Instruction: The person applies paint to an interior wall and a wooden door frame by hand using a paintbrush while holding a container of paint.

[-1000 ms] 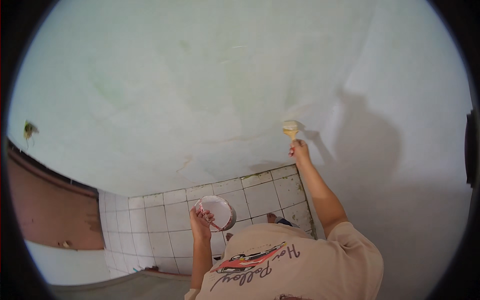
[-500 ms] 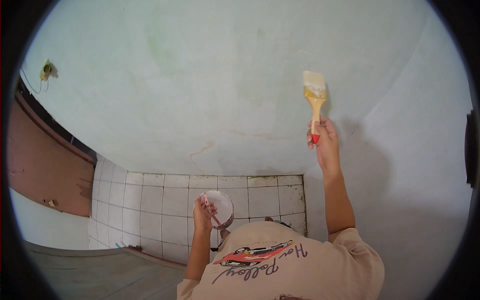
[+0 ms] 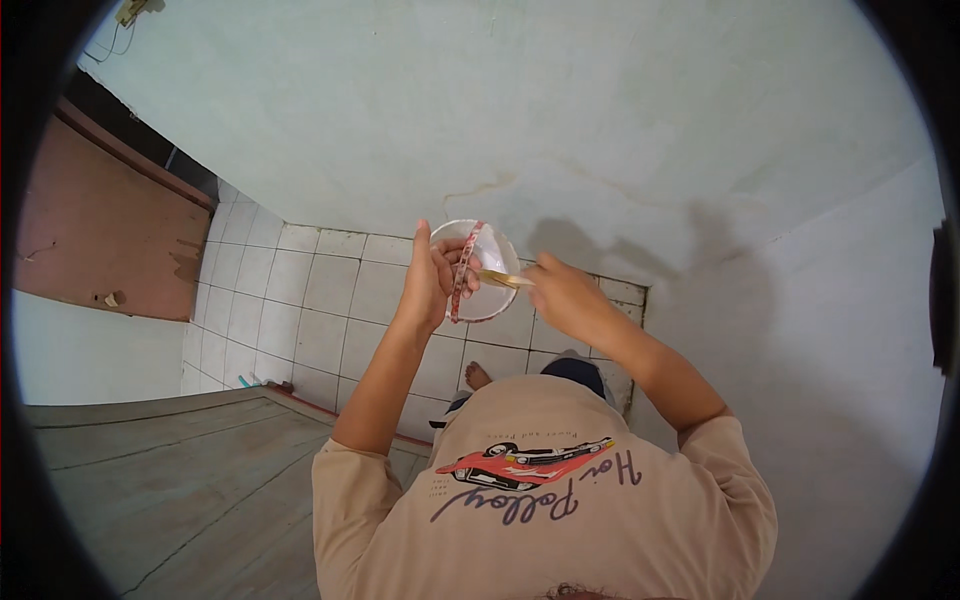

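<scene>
In front of my waist, a white paint bucket (image 3: 503,243) hangs above the floor. My left hand (image 3: 428,283) is closed round its red-and-white stained handle (image 3: 470,243). White paint seems to coat the bucket's inside. A paintbrush (image 3: 503,279) is gripped in my right hand (image 3: 566,298) at the bucket's right side. The brush is seen nearly edge-on, and its bristle end points left over the bucket's opening, close to my left fingers. Whether the bristles touch the paint cannot be made out.
A pale green wall (image 3: 640,110) with brown stain lines rises ahead, meeting another wall (image 3: 830,330) at right. White floor tiles (image 3: 325,280) lie below. A brown door (image 3: 110,215) stands left; a grey wooden surface (image 3: 190,480) fills the lower left. Wires hang from a fixture (image 3: 130,12).
My right hand has brought the paintbrush down from the wall to the bucket. My left hand has raised the bucket toward my right hand. The view has tilted downward.
</scene>
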{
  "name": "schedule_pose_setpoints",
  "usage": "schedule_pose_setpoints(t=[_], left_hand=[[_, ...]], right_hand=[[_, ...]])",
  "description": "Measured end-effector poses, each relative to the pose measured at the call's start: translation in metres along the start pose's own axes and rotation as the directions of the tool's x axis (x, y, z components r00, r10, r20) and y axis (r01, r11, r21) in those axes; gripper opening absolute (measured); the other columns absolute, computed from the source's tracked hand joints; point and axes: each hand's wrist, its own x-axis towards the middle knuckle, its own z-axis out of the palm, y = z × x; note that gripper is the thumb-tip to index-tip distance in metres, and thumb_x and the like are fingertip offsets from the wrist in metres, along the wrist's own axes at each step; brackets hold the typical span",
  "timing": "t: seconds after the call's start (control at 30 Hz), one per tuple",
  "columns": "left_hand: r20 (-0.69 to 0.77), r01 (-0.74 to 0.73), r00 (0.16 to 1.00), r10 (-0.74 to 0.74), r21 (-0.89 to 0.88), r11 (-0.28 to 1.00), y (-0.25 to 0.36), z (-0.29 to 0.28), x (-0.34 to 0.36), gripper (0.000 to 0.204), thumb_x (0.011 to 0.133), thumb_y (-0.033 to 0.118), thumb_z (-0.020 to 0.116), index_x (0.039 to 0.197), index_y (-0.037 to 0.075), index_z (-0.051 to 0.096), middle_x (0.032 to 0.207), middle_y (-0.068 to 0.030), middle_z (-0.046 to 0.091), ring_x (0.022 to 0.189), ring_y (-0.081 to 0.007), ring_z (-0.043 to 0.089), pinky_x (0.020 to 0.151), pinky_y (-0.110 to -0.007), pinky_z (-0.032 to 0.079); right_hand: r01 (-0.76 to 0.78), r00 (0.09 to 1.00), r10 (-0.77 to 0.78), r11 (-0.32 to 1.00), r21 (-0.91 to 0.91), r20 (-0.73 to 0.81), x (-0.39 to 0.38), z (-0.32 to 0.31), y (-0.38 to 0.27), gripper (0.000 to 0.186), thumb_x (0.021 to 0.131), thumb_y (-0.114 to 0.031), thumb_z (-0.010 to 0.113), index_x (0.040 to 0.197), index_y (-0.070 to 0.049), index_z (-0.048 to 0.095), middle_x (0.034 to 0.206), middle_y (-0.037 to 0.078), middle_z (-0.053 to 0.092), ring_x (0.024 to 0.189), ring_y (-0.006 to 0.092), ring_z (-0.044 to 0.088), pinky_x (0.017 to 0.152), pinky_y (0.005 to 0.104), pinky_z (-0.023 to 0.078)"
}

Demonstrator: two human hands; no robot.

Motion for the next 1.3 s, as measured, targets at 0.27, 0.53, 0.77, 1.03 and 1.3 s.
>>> schedule_pose_setpoints(t=[0.27, 0.53, 0.77, 1.03, 1.3], left_hand=[[0.071, 0.004, 0.997, -0.010, 0.074, 0.997, 0.018, 0.016, -0.006, 0.082, 0.096, 0.067, 0.015, 0.113, -0.005, 0.051, 0.077, -0.0100, 0.060, 0.057, -0.0181, 0.058, 0.051, -0.030, 0.043], [-0.044, 0.025, 0.999, -0.022, 0.077, 0.997, 0.006, 0.004, -0.004, 0.082, 0.097, 0.066, 0.016, 0.117, -0.007, 0.049, 0.078, -0.0103, 0.060, 0.057, -0.0187, 0.057, 0.052, -0.030, 0.042], [-0.010, 0.006, 1.000, -0.006, 0.045, 0.999, 0.007, 0.004, -0.004, 0.082, 0.097, 0.065, 0.018, 0.121, -0.008, 0.046, 0.085, -0.0118, 0.060, 0.066, -0.0198, 0.058, 0.062, -0.033, 0.045], [0.051, -0.065, 0.996, 0.066, -0.020, 0.998, 0.007, 0.006, -0.010, 0.077, 0.098, 0.063, 0.022, 0.119, -0.007, 0.045, 0.086, -0.0129, 0.058, 0.068, -0.0221, 0.057, 0.063, -0.034, 0.045], [0.104, -0.046, 0.993, 0.052, -0.060, 0.997, 0.001, -0.009, 0.002, 0.073, 0.098, 0.061, 0.023, 0.115, -0.006, 0.045, 0.084, -0.0125, 0.056, 0.071, -0.0240, 0.055, 0.066, -0.035, 0.045]], right_hand=[[-0.147, 0.989, 0.128, 0.932, 0.333, 0.079, 0.092, 0.146, 0.049, 0.018, 0.092, -0.011, 0.045, 0.090, -0.001, 0.060, 0.082, 0.013, 0.060, 0.081, 0.0290, 0.064, 0.069, 0.0400, 0.052], [-0.042, 0.979, 0.035, 0.999, 0.031, 0.202, 0.098, 0.135, 0.044, 0.020, 0.090, -0.014, 0.049, 0.095, -0.002, 0.063, 0.084, 0.012, 0.067, 0.077, 0.0269, 0.066, 0.066, 0.0367, 0.051], [-0.100, 0.990, 0.110, 0.988, 0.118, -0.089, 0.054, 0.078, 0.046, 0.022, 0.084, -0.017, 0.057, 0.088, 0.002, 0.068, 0.085, 0.018, 0.068, 0.075, 0.0337, 0.066, 0.071, 0.0425, 0.051], [-0.359, 0.851, 0.502, 0.343, 0.868, 0.154, -0.020, 0.064, 0.040, 0.026, 0.095, -0.017, 0.055, 0.111, 0.004, 0.056, 0.091, 0.014, 0.068, 0.068, 0.0138, 0.062, 0.051, 0.0252, 0.044], [-0.022, 0.772, 0.623, 0.219, 0.976, -0.123, -0.090, 0.029, -0.001, 0.026, 0.099, -0.015, 0.050, 0.119, 0.001, 0.053, 0.089, 0.009, 0.063, 0.065, 0.0101, 0.055, 0.050, 0.0225, 0.040]])
